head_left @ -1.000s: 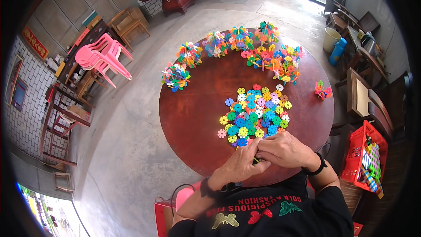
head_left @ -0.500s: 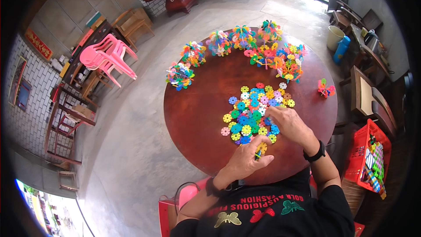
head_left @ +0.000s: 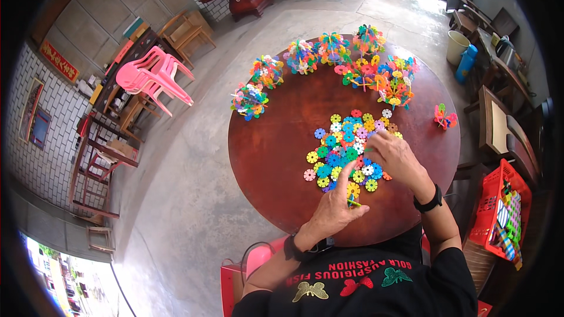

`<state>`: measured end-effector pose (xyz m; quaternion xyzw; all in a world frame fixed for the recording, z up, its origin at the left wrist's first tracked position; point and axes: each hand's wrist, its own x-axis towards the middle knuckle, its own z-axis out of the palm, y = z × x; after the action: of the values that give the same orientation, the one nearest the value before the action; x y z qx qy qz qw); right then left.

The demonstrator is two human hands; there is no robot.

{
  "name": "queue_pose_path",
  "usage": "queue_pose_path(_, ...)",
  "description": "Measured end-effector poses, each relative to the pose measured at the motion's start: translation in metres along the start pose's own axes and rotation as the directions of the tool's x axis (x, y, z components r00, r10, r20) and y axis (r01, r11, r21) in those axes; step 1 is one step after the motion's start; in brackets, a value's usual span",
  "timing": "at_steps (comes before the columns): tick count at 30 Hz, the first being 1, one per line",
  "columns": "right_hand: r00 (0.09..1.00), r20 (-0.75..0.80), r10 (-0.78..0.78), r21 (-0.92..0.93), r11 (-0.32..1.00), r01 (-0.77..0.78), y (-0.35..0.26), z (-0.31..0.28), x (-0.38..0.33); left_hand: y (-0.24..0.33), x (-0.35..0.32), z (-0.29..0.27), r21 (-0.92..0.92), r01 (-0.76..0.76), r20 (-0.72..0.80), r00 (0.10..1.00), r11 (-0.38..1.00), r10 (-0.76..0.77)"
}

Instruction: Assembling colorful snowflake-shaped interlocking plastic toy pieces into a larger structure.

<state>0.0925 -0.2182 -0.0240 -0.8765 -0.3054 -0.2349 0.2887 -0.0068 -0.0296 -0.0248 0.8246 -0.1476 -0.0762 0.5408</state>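
A loose pile of flower-shaped plastic discs [head_left: 336, 159] in many colours lies on the round brown table [head_left: 270, 164]. At the pile's near edge, my left hand [head_left: 335, 208] holds a few joined flower discs [head_left: 353, 189], one yellow and one greenish seen edge-on, between thumb and fingers; its index finger points upward. My right hand [head_left: 396, 157] hangs over the pile's right side with fingers bent together. Anything in its fingertips is hidden. Off to the right stands a small pink-and-orange disc cluster [head_left: 445, 118].
Several finished-looking disc balls [head_left: 301, 57] curve along the table's far edge. Pink plastic chairs [head_left: 154, 76] stand left, across the concrete floor. A red crate [head_left: 492, 211] of toy pieces sits at my right, near wooden chairs [head_left: 496, 120].
My right hand stays over the pile, its fingers bent a little differently. My left index finger has straightened upward. The whole view has shifted slightly.
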Motion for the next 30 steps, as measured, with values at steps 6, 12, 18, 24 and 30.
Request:
queue_pose_path(6, 0.910, 0.375, -0.174, 0.369, 0.929, 0.026, -0.045, -0.022, -0.001, 0.002, 0.004, 0.001, -0.070, -0.059, -0.086, 0.995, 0.996, 0.052)
queue_pose_path(12, 0.883, 0.457, -0.109, 0.279, 0.960, -0.026, -0.052, -0.023, -0.005, 0.009, 0.001, -0.002, -0.046, -0.038, 0.008, 0.999, 0.998, 0.038)
queue_pose_path(18, 0.934, 0.333, -0.130, 0.490, 0.870, -0.054, -0.055, -0.031, -0.001, 0.012, -0.001, -0.001, -0.054, -0.133, -0.062, 0.990, 0.990, 0.130)
queue_pose_path(24, 0.916, 0.400, 0.034, 0.469, 0.851, -0.236, -0.059, -0.036, 0.001, 0.020, -0.003, -0.005, -0.163, -0.091, -0.140, 0.988, 0.982, 0.068)
queue_pose_path(30, 0.868, 0.483, -0.112, 0.546, 0.814, -0.198, -0.054, -0.037, -0.001, 0.021, -0.007, -0.008, -0.204, -0.147, -0.097, 0.987, 0.968, 0.130)
